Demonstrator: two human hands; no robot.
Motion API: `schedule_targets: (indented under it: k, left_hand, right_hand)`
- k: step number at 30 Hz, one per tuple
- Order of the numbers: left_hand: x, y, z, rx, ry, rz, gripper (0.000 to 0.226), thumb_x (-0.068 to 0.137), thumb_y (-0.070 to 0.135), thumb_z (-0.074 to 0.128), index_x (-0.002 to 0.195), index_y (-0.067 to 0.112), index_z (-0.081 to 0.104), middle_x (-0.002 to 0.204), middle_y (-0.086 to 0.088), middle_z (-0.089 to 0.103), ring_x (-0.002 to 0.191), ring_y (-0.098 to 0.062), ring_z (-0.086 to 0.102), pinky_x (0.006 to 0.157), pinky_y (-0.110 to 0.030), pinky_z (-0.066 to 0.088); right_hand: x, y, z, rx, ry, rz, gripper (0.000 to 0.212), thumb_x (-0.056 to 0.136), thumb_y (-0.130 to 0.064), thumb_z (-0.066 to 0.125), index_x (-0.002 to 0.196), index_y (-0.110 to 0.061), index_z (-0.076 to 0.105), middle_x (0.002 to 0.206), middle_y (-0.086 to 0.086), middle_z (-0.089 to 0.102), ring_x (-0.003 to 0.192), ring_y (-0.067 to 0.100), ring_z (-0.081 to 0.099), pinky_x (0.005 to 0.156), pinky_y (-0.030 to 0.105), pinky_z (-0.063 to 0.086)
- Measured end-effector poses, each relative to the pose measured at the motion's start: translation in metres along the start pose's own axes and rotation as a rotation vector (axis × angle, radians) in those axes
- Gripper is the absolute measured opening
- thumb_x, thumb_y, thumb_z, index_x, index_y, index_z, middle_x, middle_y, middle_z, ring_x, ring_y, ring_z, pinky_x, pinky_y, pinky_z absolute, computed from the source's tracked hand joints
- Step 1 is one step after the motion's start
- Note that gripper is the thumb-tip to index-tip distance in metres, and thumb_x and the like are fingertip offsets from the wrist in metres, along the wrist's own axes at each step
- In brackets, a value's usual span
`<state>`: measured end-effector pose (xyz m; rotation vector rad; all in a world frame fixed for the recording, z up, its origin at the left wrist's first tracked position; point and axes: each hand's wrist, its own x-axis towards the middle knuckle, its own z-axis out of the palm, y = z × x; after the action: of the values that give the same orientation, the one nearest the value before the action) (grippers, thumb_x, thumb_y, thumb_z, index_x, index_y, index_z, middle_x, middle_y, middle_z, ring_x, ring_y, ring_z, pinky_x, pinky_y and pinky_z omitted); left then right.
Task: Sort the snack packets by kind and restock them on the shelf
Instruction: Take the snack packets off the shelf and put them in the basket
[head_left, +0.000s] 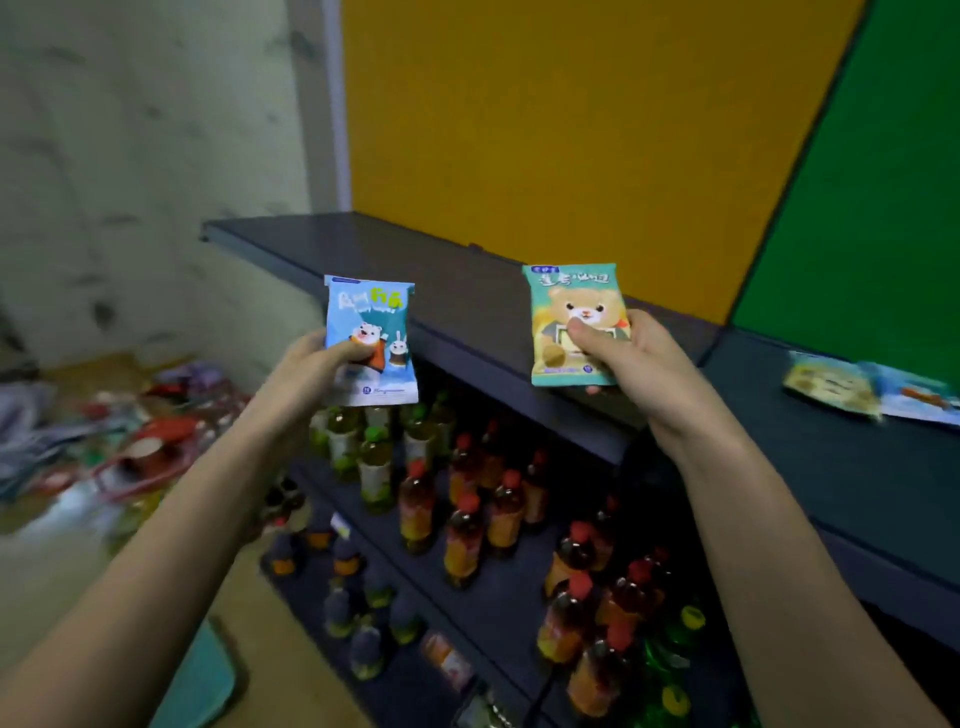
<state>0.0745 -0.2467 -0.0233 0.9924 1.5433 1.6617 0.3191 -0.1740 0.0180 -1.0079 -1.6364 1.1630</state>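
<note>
My left hand (317, 366) pinches a light blue snack packet (371, 322) printed with a bear and a rabbit, held upright in front of the dark top shelf (467, 291). A teal and yellow packet (571, 299) with a brown bear on it stands upright in my right hand (631, 361), thumb across its front, over the shelf's front edge. Two more packets lie flat on the shelf at the far right: a yellowish one (828, 384) and, beside it, a blue one (917, 397).
Below the top shelf, lower shelves hold several drink bottles with green caps (374, 462) and red caps (506, 509). A yellow back panel (571, 119) and a green one (872, 182) rise behind the shelf. Loose, blurred goods lie on the floor at the left (135, 441).
</note>
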Motion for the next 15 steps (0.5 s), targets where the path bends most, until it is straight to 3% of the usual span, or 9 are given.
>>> schedule_targets:
  k: [5,10,13,15]
  left_hand:
    - [-0.044,-0.032,-0.133,0.059,0.267,-0.061,0.013,0.088,0.010,0.053,0.080,0.015,0.061,0.054,0.012,0.068,0.052,-0.005,0.060,0.044,-0.013,0.044]
    - [-0.083,-0.066,-0.245,0.080,0.464,-0.114,0.008,0.089,0.010,0.053,0.086,0.015,0.059,0.052,0.012,0.065,0.039,0.002,0.051,0.037,-0.010,0.036]
    - [-0.097,-0.088,-0.306,0.099,0.568,-0.178,0.013,0.089,0.008,0.053,0.082,0.017,0.058,0.048,0.012,0.064,0.036,0.002,0.049,0.035,-0.010,0.034]
    - [-0.103,-0.104,-0.346,0.106,0.623,-0.220,0.018,0.089,0.007,0.052,0.077,0.019,0.058,0.047,0.011,0.063,0.038,-0.002,0.050,0.037,-0.011,0.035]
  right_hand:
    - [0.003,0.007,0.138,0.039,-0.295,0.043,0.025,0.085,-0.031,0.064,0.102,-0.018,0.051,0.098,-0.003,0.069,0.081,0.008,0.067,0.064,0.022,0.051]
    - [-0.009,0.028,0.276,0.058,-0.514,0.077,0.025,0.088,-0.021,0.062,0.106,-0.013,0.048,0.091,-0.005,0.065,0.070,0.000,0.062,0.055,0.012,0.048]
    - [-0.018,0.048,0.356,0.034,-0.612,0.157,0.028,0.087,-0.023,0.063,0.109,-0.013,0.047,0.103,0.002,0.067,0.079,0.009,0.066,0.065,0.021,0.055]
    - [-0.025,0.060,0.407,0.014,-0.656,0.181,0.028,0.088,-0.023,0.062,0.107,-0.013,0.046,0.098,-0.001,0.065,0.075,0.008,0.064,0.056,0.017,0.053]
